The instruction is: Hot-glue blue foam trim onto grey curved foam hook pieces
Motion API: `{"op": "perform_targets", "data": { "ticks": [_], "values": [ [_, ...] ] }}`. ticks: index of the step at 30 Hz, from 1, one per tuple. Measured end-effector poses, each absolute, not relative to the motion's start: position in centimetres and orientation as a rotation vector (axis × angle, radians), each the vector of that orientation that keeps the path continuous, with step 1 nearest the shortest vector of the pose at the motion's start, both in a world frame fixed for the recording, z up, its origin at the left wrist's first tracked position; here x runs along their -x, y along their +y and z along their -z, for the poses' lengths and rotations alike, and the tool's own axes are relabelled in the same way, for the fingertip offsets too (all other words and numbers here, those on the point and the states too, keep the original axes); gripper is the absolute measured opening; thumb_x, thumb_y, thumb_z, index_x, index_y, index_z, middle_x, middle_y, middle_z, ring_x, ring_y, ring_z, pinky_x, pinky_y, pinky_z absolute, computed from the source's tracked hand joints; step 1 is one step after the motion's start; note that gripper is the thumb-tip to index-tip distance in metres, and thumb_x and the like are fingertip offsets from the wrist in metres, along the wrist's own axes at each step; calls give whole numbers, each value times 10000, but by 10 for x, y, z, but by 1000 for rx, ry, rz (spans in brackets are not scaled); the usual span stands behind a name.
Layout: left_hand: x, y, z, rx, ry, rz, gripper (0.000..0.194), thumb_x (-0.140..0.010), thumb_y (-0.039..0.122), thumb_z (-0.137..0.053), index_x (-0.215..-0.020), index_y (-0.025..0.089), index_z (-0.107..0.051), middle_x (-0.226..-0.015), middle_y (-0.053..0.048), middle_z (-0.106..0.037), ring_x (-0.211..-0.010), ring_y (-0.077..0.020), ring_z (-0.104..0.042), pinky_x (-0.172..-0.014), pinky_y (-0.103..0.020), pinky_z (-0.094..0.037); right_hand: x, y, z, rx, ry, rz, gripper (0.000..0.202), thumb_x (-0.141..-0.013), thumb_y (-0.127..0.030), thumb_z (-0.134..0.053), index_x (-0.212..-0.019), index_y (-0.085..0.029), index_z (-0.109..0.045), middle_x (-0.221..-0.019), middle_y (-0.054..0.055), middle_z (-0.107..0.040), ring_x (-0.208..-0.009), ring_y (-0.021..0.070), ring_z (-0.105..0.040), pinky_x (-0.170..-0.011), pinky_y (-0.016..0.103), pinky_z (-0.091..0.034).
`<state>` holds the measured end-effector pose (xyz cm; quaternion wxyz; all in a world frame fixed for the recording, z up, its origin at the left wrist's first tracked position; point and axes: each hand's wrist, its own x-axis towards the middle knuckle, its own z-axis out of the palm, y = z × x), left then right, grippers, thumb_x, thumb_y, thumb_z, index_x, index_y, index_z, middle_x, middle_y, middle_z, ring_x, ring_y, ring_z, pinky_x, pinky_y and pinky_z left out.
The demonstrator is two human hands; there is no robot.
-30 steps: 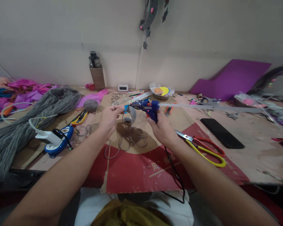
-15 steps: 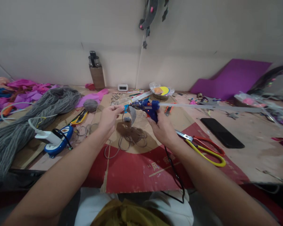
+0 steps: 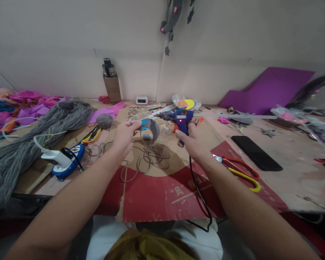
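**Our left hand (image 3: 124, 136) pinches the gray crescent (image 3: 155, 130); our right hand (image 3: 193, 141) holds the glue gun (image 3: 183, 118) apart from it**

At the far left of the cardboard (image 3: 143, 200), beyond its edge, we have a thick skein of gray yarn (image 3: 43, 133) and a blue power socket (image 3: 77, 155) with a white plug (image 3: 55, 157) in it. Over the left part of the cardboard, our left thumb and forefinger are pressed together on the blue end of the gray crescent, which curves down above the middle of the cardboard. A tangle of thin cord (image 3: 151, 157) lies below it on the cardboard.

Above the cardboard's right part, we keep our right hand closed around the handle of the glue gun, its nozzle pointing left. Half a second ago that nozzle met the crescent by our left fingertips; now the gun has drawn back to the right, leaving a gap, and more of the crescent's gray face shows. Our left hand has barely moved.

Our right forearm now hides the blades of the scissors (image 3: 242, 166), at the cardboard's right side; the black phone (image 3: 256, 152) lies beyond that side. We can't clearly make out the nozzle tip against the clutter, and some of our right fingers are hidden behind the handle.
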<state>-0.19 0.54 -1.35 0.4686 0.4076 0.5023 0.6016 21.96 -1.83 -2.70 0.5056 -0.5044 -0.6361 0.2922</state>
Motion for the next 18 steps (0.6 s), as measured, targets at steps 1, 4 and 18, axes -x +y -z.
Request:
{"op": "perform_targets", "data": {
  "ticks": [1, 4, 18],
  "values": [
    [3, 6, 14, -986, 1225, -1478, 175, -600, 311, -776, -685, 181, -696, -689, -24, -666, -674, -129, -579, -604, -252, -352, -224, -12, 29, 1223, -1417, -825, 210, -793, -333, -564, -924, -241, -428, -685, -52, -477, -546, 119, -502, -453, 242, -436],
    [4, 7, 14, -952, 1217, -1482, 166, -600, 302, -772, -669, 177, -687, -683, -31, -654, -640, -123, -558, -512, -244, -276, -236, 9, 34, 1353, -1227, -965, 161, -748, -265, -550, -835, -229, -419, -674, -39, -502, -528, 102, -489, -438, 221, -417],
    [5, 9, 10, -893, 1193, -1509, 201, -559, 299, -787, -665, 182, -663, -626, -13, -602, -560, -102, -492, -466, -245, -235, -200, -14, 10, 1358, -1766, -176, 150, -857, -308, -503, -734, -224, -494, -804, 78, -590, -842, 226, -573, -811, 417, -480]
  ]
}}
